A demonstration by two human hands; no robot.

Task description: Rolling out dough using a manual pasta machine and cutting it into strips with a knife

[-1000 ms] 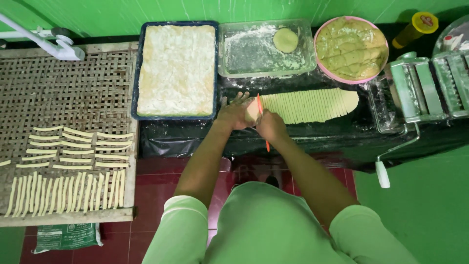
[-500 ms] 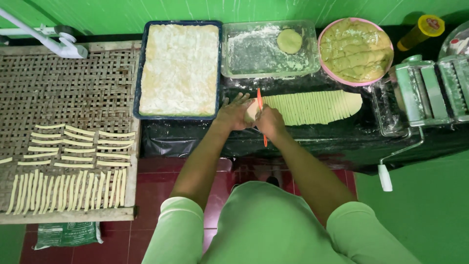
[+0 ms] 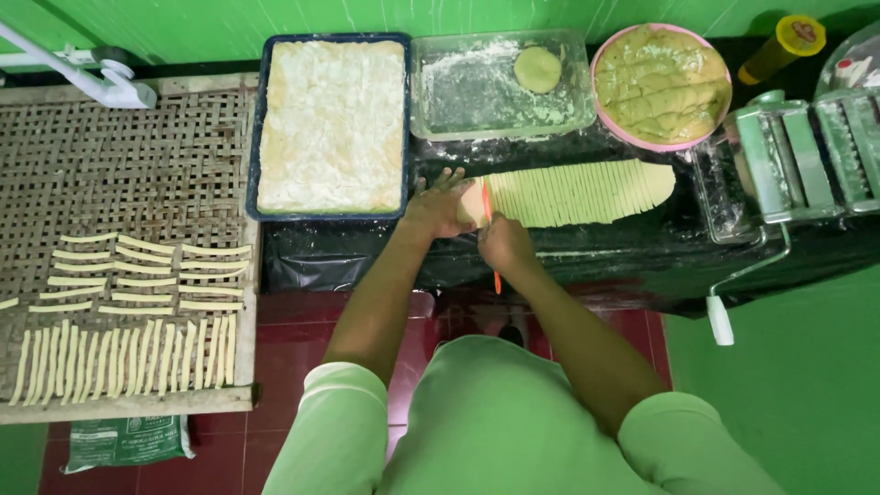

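Observation:
A long sheet of pale green dough [image 3: 577,192], scored into many narrow strips, lies on the black-covered table [image 3: 568,257]. My left hand [image 3: 436,203] presses flat on the sheet's left end. My right hand [image 3: 502,244] grips an orange-handled knife [image 3: 493,247] whose blade stands across the dough right next to my left hand's fingers.
A blue tray of white flour [image 3: 332,124] sits to the left, a clear floured tub with a dough disc [image 3: 537,69] behind, a pink bowl of dough [image 3: 662,84] and a metal pasta roller [image 3: 797,156] to the right. Cut strips [image 3: 137,302] lie on the woven rack [image 3: 119,165].
The view has tilted slightly. Both hands stay at the left end of the dough sheet with the knife held upright across it; no clear shift.

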